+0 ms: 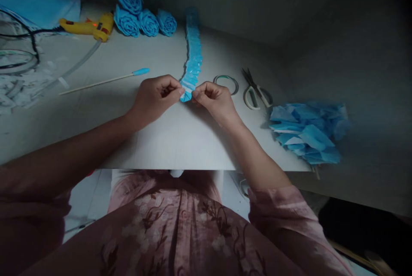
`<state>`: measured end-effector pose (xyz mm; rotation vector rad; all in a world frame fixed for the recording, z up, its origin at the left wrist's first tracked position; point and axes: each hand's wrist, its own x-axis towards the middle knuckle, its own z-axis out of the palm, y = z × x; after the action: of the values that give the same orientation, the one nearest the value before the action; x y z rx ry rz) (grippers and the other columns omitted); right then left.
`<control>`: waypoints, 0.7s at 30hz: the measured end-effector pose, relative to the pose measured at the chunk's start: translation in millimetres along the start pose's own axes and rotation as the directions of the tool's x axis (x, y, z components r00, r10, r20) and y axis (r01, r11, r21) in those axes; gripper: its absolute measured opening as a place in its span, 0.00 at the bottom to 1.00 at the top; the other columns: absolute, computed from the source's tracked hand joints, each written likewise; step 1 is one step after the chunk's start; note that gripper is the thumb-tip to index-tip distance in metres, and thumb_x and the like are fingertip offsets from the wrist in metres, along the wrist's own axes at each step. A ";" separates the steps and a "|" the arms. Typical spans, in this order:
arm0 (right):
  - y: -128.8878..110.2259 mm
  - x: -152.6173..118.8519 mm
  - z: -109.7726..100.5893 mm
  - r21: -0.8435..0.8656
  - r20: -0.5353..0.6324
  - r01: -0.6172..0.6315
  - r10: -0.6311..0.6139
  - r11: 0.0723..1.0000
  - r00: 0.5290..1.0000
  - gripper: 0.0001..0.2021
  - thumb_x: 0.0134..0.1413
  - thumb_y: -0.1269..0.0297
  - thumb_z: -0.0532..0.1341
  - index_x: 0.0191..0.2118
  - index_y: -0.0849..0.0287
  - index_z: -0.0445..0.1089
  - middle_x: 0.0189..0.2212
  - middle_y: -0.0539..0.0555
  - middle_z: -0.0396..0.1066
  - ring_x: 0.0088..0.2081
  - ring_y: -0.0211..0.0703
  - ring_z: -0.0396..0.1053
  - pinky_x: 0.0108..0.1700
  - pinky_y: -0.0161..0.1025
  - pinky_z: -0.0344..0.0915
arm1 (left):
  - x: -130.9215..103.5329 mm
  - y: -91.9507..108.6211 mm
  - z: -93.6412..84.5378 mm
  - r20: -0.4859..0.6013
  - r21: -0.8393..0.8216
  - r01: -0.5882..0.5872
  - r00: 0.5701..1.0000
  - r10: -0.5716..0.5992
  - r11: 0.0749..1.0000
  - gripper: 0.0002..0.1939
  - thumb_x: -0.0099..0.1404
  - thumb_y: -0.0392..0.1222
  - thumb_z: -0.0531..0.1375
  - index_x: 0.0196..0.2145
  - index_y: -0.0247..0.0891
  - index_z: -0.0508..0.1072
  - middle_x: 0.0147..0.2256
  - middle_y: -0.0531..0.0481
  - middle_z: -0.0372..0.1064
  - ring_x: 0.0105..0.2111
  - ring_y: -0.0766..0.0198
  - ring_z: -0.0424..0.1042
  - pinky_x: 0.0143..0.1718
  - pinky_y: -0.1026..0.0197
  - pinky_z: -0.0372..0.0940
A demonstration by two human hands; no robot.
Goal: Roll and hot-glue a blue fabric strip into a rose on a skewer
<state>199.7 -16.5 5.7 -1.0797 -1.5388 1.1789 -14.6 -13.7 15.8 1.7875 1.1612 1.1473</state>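
Observation:
A long pleated strip of blue crepe paper [193, 50] runs from the back of the table toward me. Its near end is pinched between the fingertips of my left hand [157, 98] on one side and my right hand [216, 101] on the other. A whitish band shows across the strip between my fingers. Left of my left hand lies a thin stick [101, 84] with a blue tip. Beyond my right hand are a ring-shaped roll [236, 83] and scissors [254, 89] with pale handles.
Several blue paper roses [149, 22] sit at the back, beside a yellow glue gun [103, 26] with a lit orange light. White paper scraps [19, 83] and a black cable [34, 40] lie at left. A bundle of blue paper pieces [305, 132] rests at the right edge.

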 end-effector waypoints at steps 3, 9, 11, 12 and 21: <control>1.5 -0.5 3.9 -0.007 0.001 0.034 -0.034 0.999 0.999 0.19 0.57 0.46 0.75 0.32 0.54 0.73 0.30 0.49 0.75 0.33 0.39 0.68 0.40 0.40 0.68 | -2.2 -1.0 1.2 0.023 0.122 -0.056 0.998 0.053 0.991 0.03 0.65 0.39 0.65 0.32 0.40 0.80 0.26 0.54 0.71 0.27 0.64 0.67 0.31 0.62 0.60; 0.2 -3.5 7.2 -0.062 0.008 0.093 -0.093 0.994 0.996 0.20 0.60 0.43 0.74 0.32 0.54 0.72 0.29 0.48 0.71 0.33 0.40 0.66 0.38 0.40 0.64 | -2.0 -6.1 2.5 0.029 0.180 -0.058 0.998 0.053 0.982 0.02 0.65 0.37 0.68 0.35 0.40 0.83 0.25 0.56 0.70 0.26 0.65 0.65 0.31 0.62 0.59; 0.0 -4.1 7.5 -0.084 0.012 0.116 -0.116 0.990 0.993 0.20 0.61 0.45 0.73 0.32 0.54 0.71 0.28 0.48 0.69 0.33 0.39 0.64 0.38 0.40 0.62 | -2.3 -6.1 2.5 0.033 0.179 -0.051 0.998 0.046 0.982 0.02 0.65 0.37 0.68 0.35 0.40 0.83 0.25 0.55 0.70 0.26 0.65 0.65 0.31 0.62 0.58; -0.2 -4.3 7.7 -0.094 0.015 0.126 -0.125 0.988 0.992 0.19 0.62 0.46 0.72 0.32 0.54 0.71 0.28 0.47 0.68 0.32 0.39 0.63 0.38 0.39 0.62 | -2.4 -6.0 2.5 0.033 0.180 -0.046 0.999 0.041 0.983 0.03 0.65 0.38 0.68 0.35 0.40 0.83 0.25 0.55 0.70 0.26 0.65 0.65 0.31 0.62 0.58; -3.4 -7.0 9.4 -0.216 0.014 0.188 -0.190 0.958 0.982 0.12 0.62 0.55 0.66 0.32 0.54 0.68 0.28 0.47 0.67 0.31 0.38 0.61 0.37 0.40 0.62 | -3.2 -6.2 4.7 0.021 0.136 -0.011 1.000 0.008 0.991 0.03 0.65 0.38 0.68 0.34 0.39 0.83 0.25 0.55 0.71 0.26 0.66 0.65 0.31 0.62 0.57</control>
<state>191.8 -25.7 6.7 -1.0479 -1.7535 0.8914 -12.8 -15.0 7.7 1.9043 1.2460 1.0754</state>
